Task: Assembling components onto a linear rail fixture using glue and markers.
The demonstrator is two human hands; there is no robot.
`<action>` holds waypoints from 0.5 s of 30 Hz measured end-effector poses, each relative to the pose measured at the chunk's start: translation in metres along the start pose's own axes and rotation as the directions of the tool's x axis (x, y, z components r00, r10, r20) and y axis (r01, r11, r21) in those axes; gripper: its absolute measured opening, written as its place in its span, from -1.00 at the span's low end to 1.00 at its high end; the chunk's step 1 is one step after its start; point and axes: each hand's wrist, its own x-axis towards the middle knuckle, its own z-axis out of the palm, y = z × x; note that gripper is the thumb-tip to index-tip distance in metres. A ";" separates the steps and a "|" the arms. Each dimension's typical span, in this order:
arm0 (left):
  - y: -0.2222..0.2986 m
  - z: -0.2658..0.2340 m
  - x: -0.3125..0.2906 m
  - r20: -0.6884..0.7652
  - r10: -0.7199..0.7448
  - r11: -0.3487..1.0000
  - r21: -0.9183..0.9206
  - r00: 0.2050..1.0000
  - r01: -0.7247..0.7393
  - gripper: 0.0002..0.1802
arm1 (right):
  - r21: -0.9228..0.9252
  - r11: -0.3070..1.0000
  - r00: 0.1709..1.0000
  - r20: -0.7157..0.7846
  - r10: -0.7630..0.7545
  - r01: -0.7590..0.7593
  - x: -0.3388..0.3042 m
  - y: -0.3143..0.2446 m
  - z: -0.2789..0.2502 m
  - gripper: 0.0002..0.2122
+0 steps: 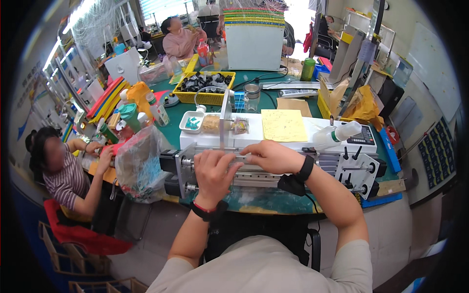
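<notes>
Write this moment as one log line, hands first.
Left hand: over metal-railed machine | Right hand: over machine, near left hand | Held item: cannot tell | Behind: white dish with teal pieces, yellow paper

Shiny metal machine rail [259, 177]; matt paper sheet [284, 125]; basket [199, 98] probably plastic.

Long silvery railed machine [264, 178], horizontal
</notes>
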 end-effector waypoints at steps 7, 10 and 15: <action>-0.004 0.001 0.001 -0.021 0.007 1.000 -0.015 1.000 -0.007 -0.61 | 0.183 0.983 0.980 0.192 -0.046 0.010 0.018 0.005 -0.003 -0.75; -0.003 -0.002 0.002 -0.024 0.004 0.999 -0.040 1.000 -0.005 -0.62 | 0.141 0.990 0.986 0.166 -0.028 0.005 0.015 -0.002 -0.001 -0.79; -0.006 -0.004 0.003 -0.021 -0.004 0.999 -0.050 1.000 0.003 -0.63 | -0.212 0.928 0.943 -0.064 -0.327 0.307 0.004 -0.011 0.013 -0.87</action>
